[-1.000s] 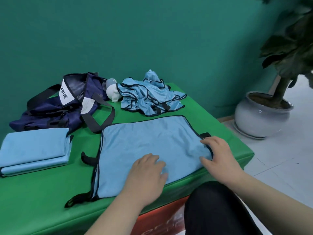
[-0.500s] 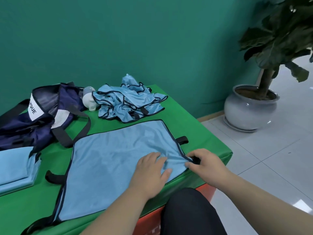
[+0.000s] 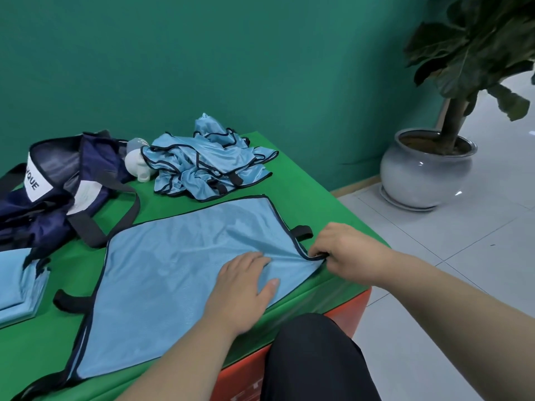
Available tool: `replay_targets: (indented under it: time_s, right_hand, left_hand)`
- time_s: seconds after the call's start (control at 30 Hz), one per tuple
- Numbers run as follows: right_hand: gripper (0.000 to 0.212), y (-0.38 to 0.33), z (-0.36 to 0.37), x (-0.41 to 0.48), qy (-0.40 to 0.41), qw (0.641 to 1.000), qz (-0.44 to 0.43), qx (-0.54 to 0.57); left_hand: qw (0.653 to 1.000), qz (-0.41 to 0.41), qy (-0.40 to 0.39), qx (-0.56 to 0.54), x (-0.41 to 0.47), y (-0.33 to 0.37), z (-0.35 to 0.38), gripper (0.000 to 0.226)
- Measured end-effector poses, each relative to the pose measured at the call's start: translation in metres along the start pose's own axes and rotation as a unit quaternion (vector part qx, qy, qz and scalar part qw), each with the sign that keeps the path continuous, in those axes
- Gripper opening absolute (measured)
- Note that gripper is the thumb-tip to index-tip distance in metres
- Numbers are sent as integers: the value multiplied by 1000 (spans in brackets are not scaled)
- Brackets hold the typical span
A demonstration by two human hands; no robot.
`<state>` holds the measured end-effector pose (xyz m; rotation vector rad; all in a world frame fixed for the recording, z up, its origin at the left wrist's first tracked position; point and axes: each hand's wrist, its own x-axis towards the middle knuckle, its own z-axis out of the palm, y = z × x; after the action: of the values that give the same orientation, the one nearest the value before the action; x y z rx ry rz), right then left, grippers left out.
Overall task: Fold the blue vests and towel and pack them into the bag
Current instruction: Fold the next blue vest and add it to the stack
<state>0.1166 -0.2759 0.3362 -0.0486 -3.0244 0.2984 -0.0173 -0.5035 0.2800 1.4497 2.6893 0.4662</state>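
**Flat vest** point(image 3: 179, 264): thin light-blue cloth with a faint sheen, edged in dark binding, with matt black webbing tabs point(image 3: 302, 231). **Crumpled vests** point(image 3: 202, 166): the same cloth, glossier along the folds. **Bag** point(image 3: 58, 215): matt navy fabric with a smooth white label point(image 3: 36, 180). **Table cover** point(image 3: 312, 198): smooth green sheet, slightly shiny at the front edge. **Plant pot** point(image 3: 425, 175): glossy grey glazed ceramic. **Floor tiles** point(image 3: 463, 256): pale, polished and reflective.

flat blue vest point(image 3: 173, 256), crumpled vests point(image 3: 202, 169), navy bag point(image 3: 55, 204)
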Motion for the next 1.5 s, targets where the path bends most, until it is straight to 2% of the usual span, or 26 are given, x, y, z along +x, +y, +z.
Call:
replay_targets:
  time_s: [0.1,0.27,0.43,0.57,0.67,0.83,0.9,0.97,1.07,1.13,1.2,1.27,1.33,1.4,1.5]
  right_hand:
    - [45,-8,6,-6,19,999,18,41]
    - [59,-15,16,-18,27,978,129,164]
    - [38,-27,26,1,90,970,152,168]
    - [33,-23,31,8,69,979,170,87]
    - [31,-19,31,4,82,978,175,72]
    - [34,-15,33,-5,59,983,167,40]
    - [36,-14,29,-9,91,981,157,74]
    - [39,-14,26,-12,114,983,102,101]
    - [61,-7,30,-11,41,998,26,27]
    - [66,0,35,-7,11,1000,19,-18]
    - [68,6,35,-5,10,999,38,-16]
    - [63,13,34,-4,13,998,60,-1]
    - [47,19,34,-4,21,998,64,14]
    - [32,24,33,-4,33,998,52,20]
    - [26,29,29,-2,52,998,16,-15]
  left_hand:
    - [1000,-1,4,4,0,1,0,78]
    - [1000,-1,7,6,-1,1,0,77]
    - [1000,-3,10,4,-1,2,1,75]
    - [1000,-4,8,2,-1,1,1,77]
    - [1000,-3,8,0,-1,1,1,77]
    - [1000,0,10,5,-1,0,2,76]
    - [1000,0,11,1,-1,0,2,76]
    - [1000,0,12,2,0,0,3,75]
    - [1000,1,18,-1,0,0,3,74]
    - [1000,1,18,-6,-1,0,2,74]
    - [1000,0,19,-12,-2,1,1,75]
    - [1000,-1,18,-15,-1,0,1,75]
    - [1000,0,17,-15,-1,0,2,74]
    - [1000,1,18,-23,-1,-1,2,74]
    - [999,2,19,-30,-1,-1,2,73]
